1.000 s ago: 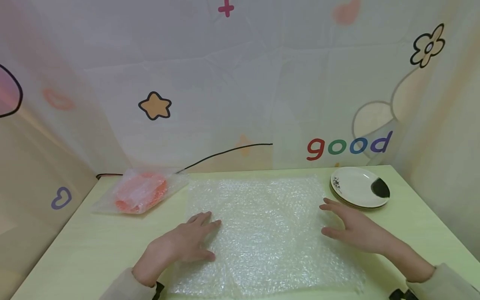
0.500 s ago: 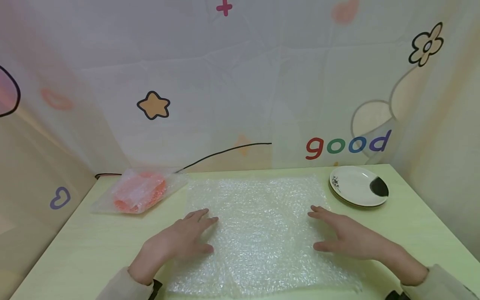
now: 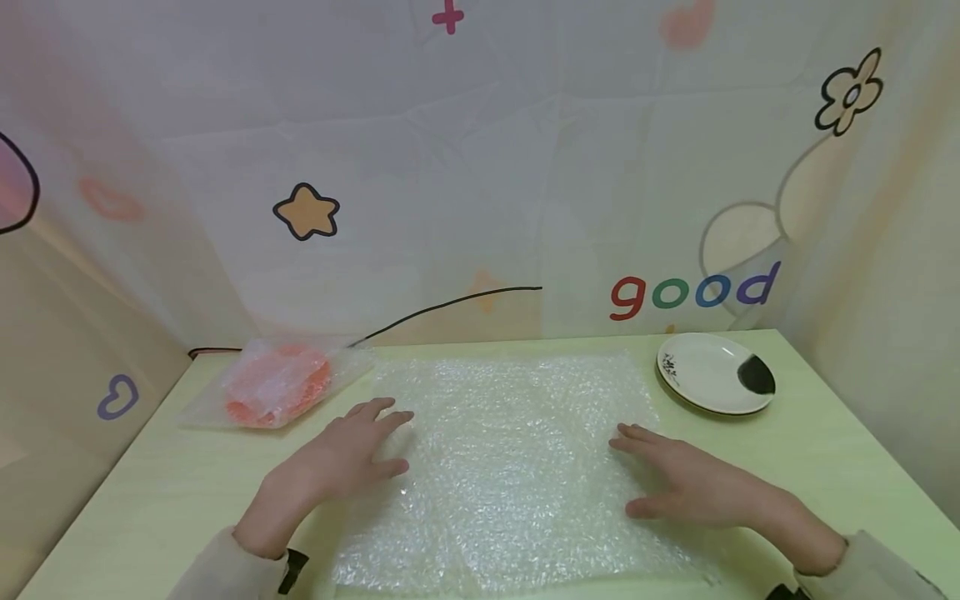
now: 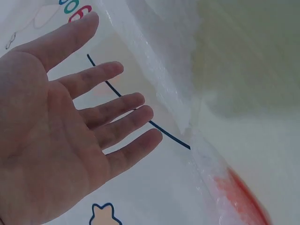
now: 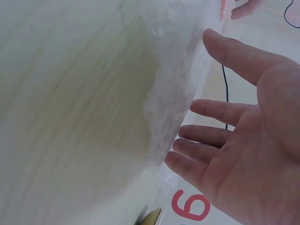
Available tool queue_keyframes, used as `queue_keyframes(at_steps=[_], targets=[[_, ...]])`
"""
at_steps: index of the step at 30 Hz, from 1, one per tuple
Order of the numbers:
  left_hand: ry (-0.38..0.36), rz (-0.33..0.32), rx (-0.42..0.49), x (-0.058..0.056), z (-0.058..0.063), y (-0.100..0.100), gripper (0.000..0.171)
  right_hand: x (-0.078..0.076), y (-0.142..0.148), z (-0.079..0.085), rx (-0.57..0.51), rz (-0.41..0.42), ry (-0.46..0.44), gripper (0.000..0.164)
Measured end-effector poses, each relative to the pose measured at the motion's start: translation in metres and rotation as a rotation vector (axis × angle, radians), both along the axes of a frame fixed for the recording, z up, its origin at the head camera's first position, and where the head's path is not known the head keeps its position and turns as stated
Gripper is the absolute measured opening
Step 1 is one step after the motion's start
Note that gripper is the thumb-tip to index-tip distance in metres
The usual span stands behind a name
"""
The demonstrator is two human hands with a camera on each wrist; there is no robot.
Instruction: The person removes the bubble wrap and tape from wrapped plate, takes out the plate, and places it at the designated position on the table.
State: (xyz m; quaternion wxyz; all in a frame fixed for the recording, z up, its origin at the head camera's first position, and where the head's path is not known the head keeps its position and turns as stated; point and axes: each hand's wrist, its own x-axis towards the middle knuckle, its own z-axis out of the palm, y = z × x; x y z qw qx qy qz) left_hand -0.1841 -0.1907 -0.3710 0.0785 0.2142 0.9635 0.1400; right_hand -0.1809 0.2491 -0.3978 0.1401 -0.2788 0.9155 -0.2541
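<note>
A clear sheet of bubble wrap [image 3: 517,467] lies spread flat over the middle of the table. My left hand [image 3: 337,454] hovers over its left side, fingers spread and palm down. In the left wrist view the left hand [image 4: 79,126] shows straight, parted fingers and a bare palm. Across from it, my right hand [image 3: 690,483] is held over the sheet's right edge with fingers extended. The right wrist view shows that right hand [image 5: 243,131] holding nothing, its fingertips near the edge of the wrap [image 5: 173,93].
At the back right stand stacked white plates [image 3: 712,375] with a dark patch. A pink item [image 3: 281,383] in bubble wrap lies at the back left. The pale green table [image 3: 150,517] meets a printed cloth backdrop [image 3: 480,167] behind.
My right hand has moved inward and nearer me, from beside the plates to the wrap's right edge. My left hand has drifted left and slightly away. The wrap and plates stay put.
</note>
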Motion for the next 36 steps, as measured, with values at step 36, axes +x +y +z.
queue_keyframes(at_steps=[36], targets=[[0.019, 0.258, 0.088, -0.023, 0.006, -0.070, 0.086, 0.003, -0.007, 0.000, 0.092, -0.039, -0.031, 0.081]])
